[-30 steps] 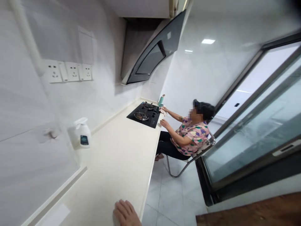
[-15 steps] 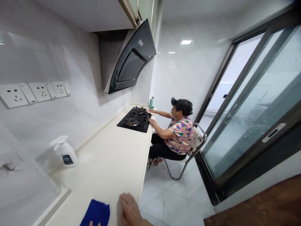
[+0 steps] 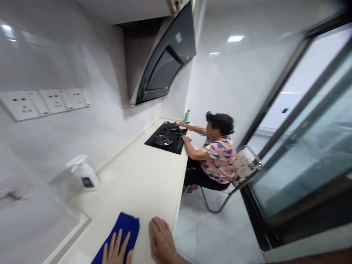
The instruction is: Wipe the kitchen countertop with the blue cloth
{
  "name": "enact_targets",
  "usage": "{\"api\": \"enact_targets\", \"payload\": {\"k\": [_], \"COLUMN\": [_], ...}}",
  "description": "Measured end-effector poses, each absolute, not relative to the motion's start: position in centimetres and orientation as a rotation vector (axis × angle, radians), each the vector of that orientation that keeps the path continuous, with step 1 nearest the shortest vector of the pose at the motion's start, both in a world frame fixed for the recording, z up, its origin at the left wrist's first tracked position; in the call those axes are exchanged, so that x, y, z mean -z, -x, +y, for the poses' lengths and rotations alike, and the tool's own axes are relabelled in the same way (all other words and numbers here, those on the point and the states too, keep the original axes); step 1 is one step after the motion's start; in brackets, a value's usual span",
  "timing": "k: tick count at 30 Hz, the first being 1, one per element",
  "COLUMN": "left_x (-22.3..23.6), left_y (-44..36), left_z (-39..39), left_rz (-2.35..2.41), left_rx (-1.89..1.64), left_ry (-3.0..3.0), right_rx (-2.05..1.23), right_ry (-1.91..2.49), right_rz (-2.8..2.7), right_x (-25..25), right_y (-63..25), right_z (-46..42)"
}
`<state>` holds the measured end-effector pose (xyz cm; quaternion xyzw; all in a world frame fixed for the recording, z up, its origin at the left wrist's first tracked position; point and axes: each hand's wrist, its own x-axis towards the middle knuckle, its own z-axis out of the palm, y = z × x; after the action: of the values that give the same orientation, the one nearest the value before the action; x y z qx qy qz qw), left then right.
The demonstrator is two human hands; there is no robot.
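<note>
Single head-worn view, tilted, looking forward and down along the long cream stone countertop [image 3: 143, 179], near edge close below, black glass gas hob [image 3: 166, 138] far off

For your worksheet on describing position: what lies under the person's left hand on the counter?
A blue cloth lies flat under the left hand, spread on the white counter. The cloth's near end is covered by the hand and cut off by the picture edge.
</note>
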<state>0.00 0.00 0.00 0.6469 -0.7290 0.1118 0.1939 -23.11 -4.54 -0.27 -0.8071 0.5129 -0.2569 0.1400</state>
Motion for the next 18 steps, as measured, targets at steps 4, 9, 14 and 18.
{"api": "enact_targets", "payload": {"k": [4, 9, 14, 18], "left_x": [-1.9, -2.5, -2.2, -2.2], "left_y": [-0.3, -1.4, -2.3, -2.9], "left_z": [-2.6, -6.3, -10.6, -14.3], "left_rz": [-2.127, -2.025, -1.899, -1.783], "left_rx": [-0.250, -0.145, -0.106, -0.137], "left_ry": [-1.932, -2.017, -2.081, -2.154], "right_rx": [0.843, 0.932, 0.933, 0.846], "right_ry": [2.406, 2.493, 2.568, 2.597], "right_rz": [1.494, 1.448, 1.436, 1.428], "right_x": [1.9, 3.1, 3.2, 3.6], "right_y": [23.3, 23.6, 23.9, 24.2], "right_z": [-4.3, -4.2, -4.3, -4.5]}}
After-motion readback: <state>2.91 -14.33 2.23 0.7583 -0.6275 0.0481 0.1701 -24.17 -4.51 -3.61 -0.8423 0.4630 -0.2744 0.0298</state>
